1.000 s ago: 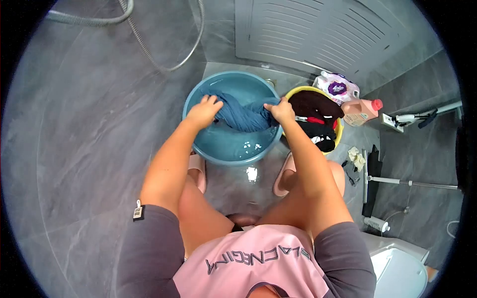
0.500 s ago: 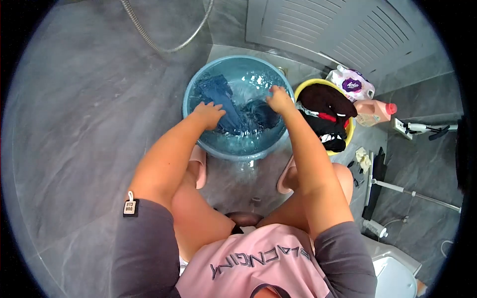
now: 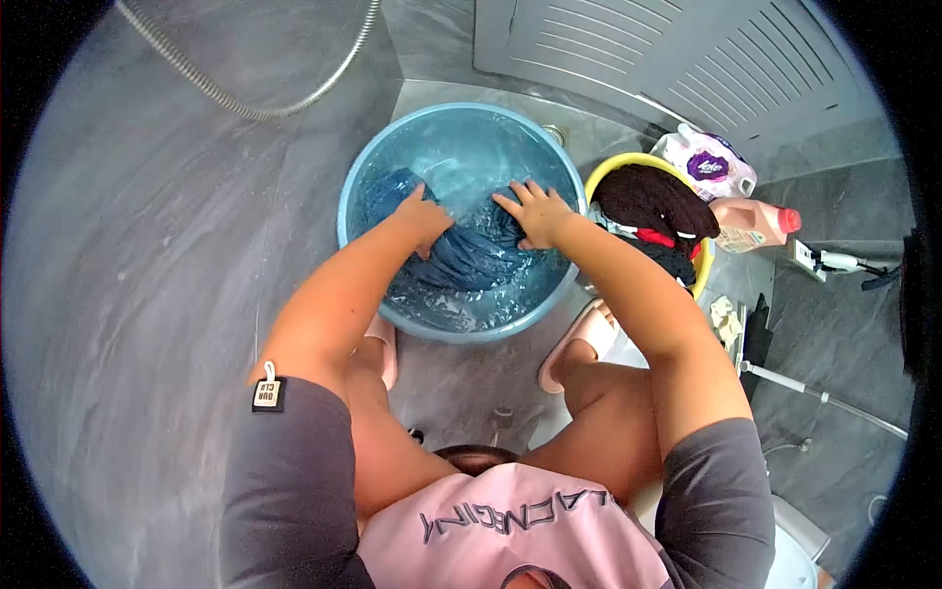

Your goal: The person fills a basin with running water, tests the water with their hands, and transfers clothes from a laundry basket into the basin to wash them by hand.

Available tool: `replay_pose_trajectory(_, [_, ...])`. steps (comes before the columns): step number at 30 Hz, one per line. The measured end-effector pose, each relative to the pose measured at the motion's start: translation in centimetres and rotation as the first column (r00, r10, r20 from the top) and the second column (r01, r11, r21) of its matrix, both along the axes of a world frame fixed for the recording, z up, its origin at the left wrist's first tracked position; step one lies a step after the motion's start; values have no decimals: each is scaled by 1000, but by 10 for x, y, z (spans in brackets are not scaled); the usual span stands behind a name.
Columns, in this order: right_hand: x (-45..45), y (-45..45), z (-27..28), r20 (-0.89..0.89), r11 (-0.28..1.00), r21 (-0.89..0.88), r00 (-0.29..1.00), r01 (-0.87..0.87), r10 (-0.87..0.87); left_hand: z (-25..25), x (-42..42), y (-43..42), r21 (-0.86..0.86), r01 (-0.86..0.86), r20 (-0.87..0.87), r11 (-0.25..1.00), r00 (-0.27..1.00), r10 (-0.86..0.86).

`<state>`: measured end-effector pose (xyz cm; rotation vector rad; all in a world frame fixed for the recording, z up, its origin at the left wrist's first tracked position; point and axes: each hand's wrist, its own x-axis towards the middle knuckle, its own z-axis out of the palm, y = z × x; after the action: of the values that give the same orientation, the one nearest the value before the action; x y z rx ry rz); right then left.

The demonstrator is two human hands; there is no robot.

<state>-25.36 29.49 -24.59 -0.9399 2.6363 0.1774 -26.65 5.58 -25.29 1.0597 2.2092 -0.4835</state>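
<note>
A light blue plastic basin [image 3: 359, 285] of water stands on the floor between my feet. In it lies a soaked dark blue garment [image 3: 471, 263], bunched and partly under water; its exact kind is unclear. My left hand [image 3: 424, 221] is at the left part of the garment, its fingers bent down into the cloth and partly hidden. On the right, my right hand [image 3: 540, 214] lies with spread fingers at the garment's edge, palm down and touching the wet cloth.
A yellow basin [image 3: 703, 265] heaped with dark clothes [image 3: 653, 201] stands to the right. Beside it are a white and purple package [image 3: 708, 165] and a pink bottle with a red cap [image 3: 756, 224]. A metal shower hose [image 3: 245, 110] hangs at the upper left.
The garment has gone from spread out to bunched toward the near side of the basin. My right hand has lowered and its fingers have spread. The view has shifted slightly.
</note>
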Motion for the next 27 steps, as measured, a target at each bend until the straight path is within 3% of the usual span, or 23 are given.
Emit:
replay_pose_trajectory(3, [-27,-10,-3,99,1000,13,995,10,-11,-18,-8,5,78,-7,89,997,996,0])
replay_pose_trajectory(5, [-38,-7,-10,56,1000,20,998,-12,11,-19,-2,0,165,-40,52,986,998,32])
replay_pose_trajectory(7, [-47,-5,-18,80,984,39,981,173,-176,-20,11,-8,247,-71,20,966,998,68])
replay_pose_trajectory(9, [-54,2,-19,111,970,40,964,240,-243,-19,22,-17,410,90,-135,907,990,-38])
replay_pose_trajectory(11, [-62,8,-26,166,873,-38,865,486,-474,-23,41,-23,486,209,-243,849,965,-98])
replay_pose_trajectory(13, [-70,13,-32,196,852,-17,837,524,-511,-29,58,-31,553,337,-315,762,931,-184])
replay_pose_trajectory(17, [-73,22,-44,167,711,-131,722,691,-671,-36,86,-27,597,308,-266,741,947,-179])
replay_pose_trajectory(19, [-72,22,-36,193,640,-185,666,746,-721,-36,89,-21,643,125,-72,756,992,-102])
replay_pose_trajectory(20, [-70,19,-29,224,606,-171,630,777,-743,-14,84,-11,504,30,69,863,995,-75])
replay_pose_trajectory(21, [-64,16,-24,225,607,-169,629,777,-744,-7,80,-5,504,29,72,863,995,-75])
replay_pose_trajectory(23, [-47,10,-17,-139,853,-307,866,423,-480,-2,70,1,699,-100,-61,708,978,199])
replay_pose_trajectory(24, [-42,11,-20,-437,969,-214,875,125,-210,-2,62,0,751,-36,-152,660,962,226])
replay_pose_trajectory(25, [-39,10,-20,-437,969,-215,874,126,-211,-4,53,-2,792,35,-240,609,936,259])
replay_pose_trajectory(26, [-35,9,-20,-353,956,-273,935,-109,6,-6,50,-4,734,-91,-158,673,941,300])
replay_pose_trajectory(27, [-31,8,-21,-280,879,-347,930,-328,236,-9,48,-7,734,-93,-158,672,940,302])
